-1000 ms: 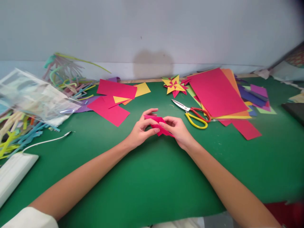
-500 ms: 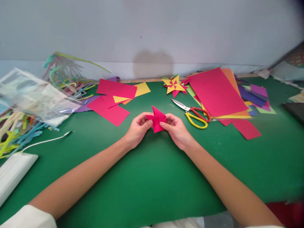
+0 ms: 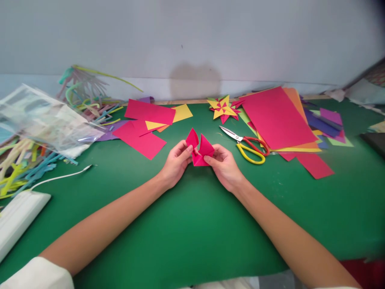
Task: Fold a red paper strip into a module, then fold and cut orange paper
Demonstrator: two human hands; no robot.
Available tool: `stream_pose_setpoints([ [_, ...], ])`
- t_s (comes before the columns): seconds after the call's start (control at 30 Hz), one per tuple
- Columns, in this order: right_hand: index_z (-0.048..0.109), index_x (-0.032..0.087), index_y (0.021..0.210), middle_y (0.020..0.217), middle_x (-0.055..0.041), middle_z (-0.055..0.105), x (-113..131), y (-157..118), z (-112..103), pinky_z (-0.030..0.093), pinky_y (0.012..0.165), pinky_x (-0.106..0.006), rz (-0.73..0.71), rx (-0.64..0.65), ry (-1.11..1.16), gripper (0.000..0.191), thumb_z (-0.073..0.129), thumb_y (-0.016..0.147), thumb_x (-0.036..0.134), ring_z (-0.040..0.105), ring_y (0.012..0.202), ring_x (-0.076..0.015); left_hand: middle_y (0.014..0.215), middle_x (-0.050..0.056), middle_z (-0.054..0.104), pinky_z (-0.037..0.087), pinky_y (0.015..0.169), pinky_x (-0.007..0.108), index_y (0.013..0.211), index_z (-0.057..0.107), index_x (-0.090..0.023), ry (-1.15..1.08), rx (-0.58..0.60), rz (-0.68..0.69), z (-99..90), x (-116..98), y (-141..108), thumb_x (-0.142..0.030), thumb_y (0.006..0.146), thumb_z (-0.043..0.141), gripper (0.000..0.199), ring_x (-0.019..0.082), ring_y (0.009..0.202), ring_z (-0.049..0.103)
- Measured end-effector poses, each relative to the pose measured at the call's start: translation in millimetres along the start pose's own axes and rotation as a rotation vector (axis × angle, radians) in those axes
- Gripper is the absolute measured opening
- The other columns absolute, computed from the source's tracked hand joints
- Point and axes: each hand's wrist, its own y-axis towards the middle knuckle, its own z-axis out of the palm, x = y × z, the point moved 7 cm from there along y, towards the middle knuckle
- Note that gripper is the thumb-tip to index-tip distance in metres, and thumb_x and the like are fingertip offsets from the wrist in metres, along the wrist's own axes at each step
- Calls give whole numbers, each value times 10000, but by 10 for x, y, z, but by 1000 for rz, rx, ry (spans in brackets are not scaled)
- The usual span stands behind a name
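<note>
Between both hands, above the green table [image 3: 180, 224], is a small folded piece of red paper [image 3: 206, 149] with two flaps standing up and a gap between them. My left hand [image 3: 178, 160] pinches its left side, thumb in front. On its right side my right hand [image 3: 224, 162] grips the paper with the thumb near the lower edge. The fingertips behind the paper are partly hidden. Beyond the right hand lie scissors [image 3: 251, 149] with one red and one yellow handle, blades slightly apart. A yellow and red folded paper star [image 3: 224, 109] rests behind them.
Red paper pieces [image 3: 150, 112] and a yellow sheet [image 3: 183, 112] lie back left. A stack topped by a large red sheet [image 3: 278, 120] is at right. Pipe cleaners [image 3: 27, 164], a clear plastic bag [image 3: 51, 116] and a white device with a cable [image 3: 22, 216] occupy the left.
The red paper has gone from a flatter pointed shape to one with its flaps spread apart and raised. Both hands still hold it; the left has turned slightly. The view has shifted a little.
</note>
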Motion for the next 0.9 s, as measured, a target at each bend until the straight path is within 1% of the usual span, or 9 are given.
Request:
stream_pose_setpoints([
  [0.1,767,276,942,994,-12,766,29,-4,3,573,933,-385,-34,-5,-56,260,923,744,343,702,963,-218,912,10,660,561,794,282,945,623,-205,21,-18,5,-4,4,-3,-433,892,792,288,139,813,641],
  [0.23,805,274,977,1018,-32,781,107,-19,28,584,914,-405,-103,18,-211,225,878,796,388,713,957,-240,907,5,661,537,759,259,937,641,-202,97,-29,38,-40,20,4,-438,846,834,319,133,800,633],
  [0.33,808,275,1021,1023,-43,777,171,-43,40,603,855,-406,-146,18,-303,230,843,835,406,716,937,-248,849,-6,638,504,685,235,914,641,-195,153,-7,38,-48,37,8,-401,834,850,304,114,720,594],
  [0.47,760,278,1054,1013,-44,758,223,-67,29,606,804,-379,-176,-11,-324,258,846,839,392,706,913,-236,827,-14,619,458,623,214,898,622,-196,162,39,35,-25,32,-2,-378,844,842,291,100,677,546],
  [0.53,747,273,1015,967,-35,742,212,-59,20,595,787,-359,-172,-13,-317,216,837,850,380,693,888,-221,819,-18,606,449,626,209,883,603,-196,153,39,41,-25,22,-8,-375,845,839,300,102,687,539],
  [0.6,751,265,957,927,-28,728,190,-44,2,582,769,-345,-166,-18,-321,165,829,856,370,678,865,-212,825,-20,601,461,665,215,871,588,-195,153,16,57,-39,9,-11,-381,840,842,316,110,722,549],
  [0.7,756,255,889,892,-26,728,175,-30,-21,581,746,-350,-160,-29,-326,157,850,829,365,679,843,-218,833,-21,601,471,710,226,862,578,-195,159,-13,58,-52,5,-8,-396,819,855,346,120,756,559],
  [0.8,760,257,889,896,-29,740,230,-58,7,585,754,-368,-195,-21,-372,153,847,836,372,693,842,-228,839,-17,612,467,717,226,858,572,-192,153,8,30,-33,22,-5,-391,792,876,369,121,762,567],
  [0.9,736,272,960,943,-27,737,329,-118,47,587,784,-369,-264,-41,-410,171,841,852,352,701,863,-223,843,-12,617,459,694,227,860,582,-189,202,46,16,-16,39,-9,-384,806,865,348,117,739,563],
])
